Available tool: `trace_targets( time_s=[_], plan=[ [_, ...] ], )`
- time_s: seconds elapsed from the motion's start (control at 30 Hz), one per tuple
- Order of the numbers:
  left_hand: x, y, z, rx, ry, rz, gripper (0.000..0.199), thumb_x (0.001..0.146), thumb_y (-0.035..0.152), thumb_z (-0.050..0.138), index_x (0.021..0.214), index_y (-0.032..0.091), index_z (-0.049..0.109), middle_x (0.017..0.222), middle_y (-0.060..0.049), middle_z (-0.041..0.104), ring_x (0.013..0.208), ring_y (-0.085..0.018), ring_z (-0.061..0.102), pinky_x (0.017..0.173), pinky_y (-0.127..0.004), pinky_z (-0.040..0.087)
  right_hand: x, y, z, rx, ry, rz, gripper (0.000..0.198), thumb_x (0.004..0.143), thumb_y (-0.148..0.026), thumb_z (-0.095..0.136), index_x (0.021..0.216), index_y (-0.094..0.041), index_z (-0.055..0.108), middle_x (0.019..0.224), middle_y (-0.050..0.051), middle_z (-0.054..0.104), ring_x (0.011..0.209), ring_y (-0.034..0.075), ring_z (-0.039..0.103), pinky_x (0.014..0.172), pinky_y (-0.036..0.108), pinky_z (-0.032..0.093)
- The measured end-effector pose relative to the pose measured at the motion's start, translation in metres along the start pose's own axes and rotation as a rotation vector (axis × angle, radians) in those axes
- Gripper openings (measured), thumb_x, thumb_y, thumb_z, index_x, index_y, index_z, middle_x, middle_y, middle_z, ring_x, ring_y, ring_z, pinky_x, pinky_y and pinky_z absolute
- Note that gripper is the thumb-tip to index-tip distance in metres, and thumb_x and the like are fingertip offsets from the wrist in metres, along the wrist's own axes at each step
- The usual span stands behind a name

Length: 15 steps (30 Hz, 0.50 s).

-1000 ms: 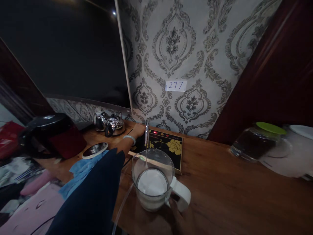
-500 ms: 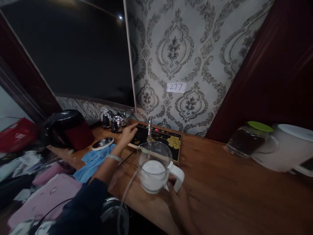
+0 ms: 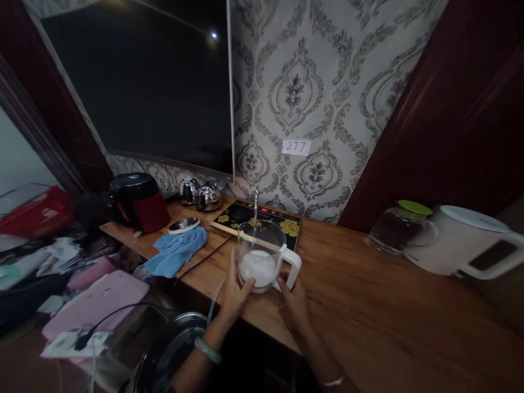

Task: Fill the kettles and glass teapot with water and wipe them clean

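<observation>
A clear glass pot [image 3: 260, 267] with a white handle stands upright between my hands, close to the wooden counter, with whitish, frothy-looking contents. My left hand [image 3: 236, 292] cups its left side, thumb on the front of the glass. At the lower end of the handle, my right hand [image 3: 293, 300] grips from the right; some of its fingers are hidden. A thin chrome spout [image 3: 256, 204] reaches over the pot, and a stream appears to run down inside. Behind lies a black panel [image 3: 290, 226] with gold flowers and a lit red display.
On the left are a blue cloth [image 3: 178, 251], a round lid [image 3: 184, 225], two small chrome kettles [image 3: 208, 196] and a black-and-red appliance [image 3: 141, 202]. A green-lidded glass jug [image 3: 395, 232] and a white pitcher [image 3: 454, 240] stand right. Below the counter edge sits a dark basin [image 3: 164, 349].
My left hand has left the panel's buttons and come down to the pot's left side. A stream now seems to fall from the spout. My right hand stays at the handle.
</observation>
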<state>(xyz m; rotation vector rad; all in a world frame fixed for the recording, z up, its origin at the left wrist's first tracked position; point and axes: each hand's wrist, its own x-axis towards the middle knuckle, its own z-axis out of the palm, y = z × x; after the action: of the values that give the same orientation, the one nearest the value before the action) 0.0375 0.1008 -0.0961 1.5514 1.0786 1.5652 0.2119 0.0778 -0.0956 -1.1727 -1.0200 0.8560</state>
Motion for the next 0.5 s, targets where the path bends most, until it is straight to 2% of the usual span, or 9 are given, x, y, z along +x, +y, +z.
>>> trace_targets(
  time_s=[0.2,0.33,0.5],
  plan=[
    [-0.009,-0.012,0.008,0.253,0.026,-0.084,0.107,0.073,0.055,0.070,0.158,0.021,0.014,0.163,-0.016,0.024,0.152,-0.032,0.021,0.123,-0.051,0.019,0.001,0.000,0.000,-0.012,0.013,-0.035,0.046,0.072,-0.058,0.069,0.089,-0.015,0.069,0.085,0.009,0.074,0.081,0.025,0.068,0.076,0.037,0.053],
    [-0.006,-0.013,0.009,0.257,0.045,-0.090,0.107,0.072,0.051,0.072,0.158,0.021,0.015,0.163,-0.017,0.025,0.151,-0.033,0.025,0.122,-0.052,0.021,-0.001,0.000,0.001,-0.004,0.016,-0.047,0.044,0.075,-0.058,0.067,0.089,-0.016,0.068,0.083,0.008,0.074,0.079,0.024,0.067,0.074,0.035,0.053],
    [-0.005,-0.014,0.008,0.263,0.057,-0.081,0.104,0.071,0.051,0.072,0.156,0.020,0.021,0.158,-0.017,0.035,0.149,-0.034,0.029,0.121,-0.054,0.023,0.000,0.001,0.000,-0.013,0.009,-0.053,0.044,0.076,-0.056,0.067,0.092,-0.015,0.069,0.088,0.009,0.075,0.084,0.025,0.068,0.077,0.036,0.053]
  ],
)
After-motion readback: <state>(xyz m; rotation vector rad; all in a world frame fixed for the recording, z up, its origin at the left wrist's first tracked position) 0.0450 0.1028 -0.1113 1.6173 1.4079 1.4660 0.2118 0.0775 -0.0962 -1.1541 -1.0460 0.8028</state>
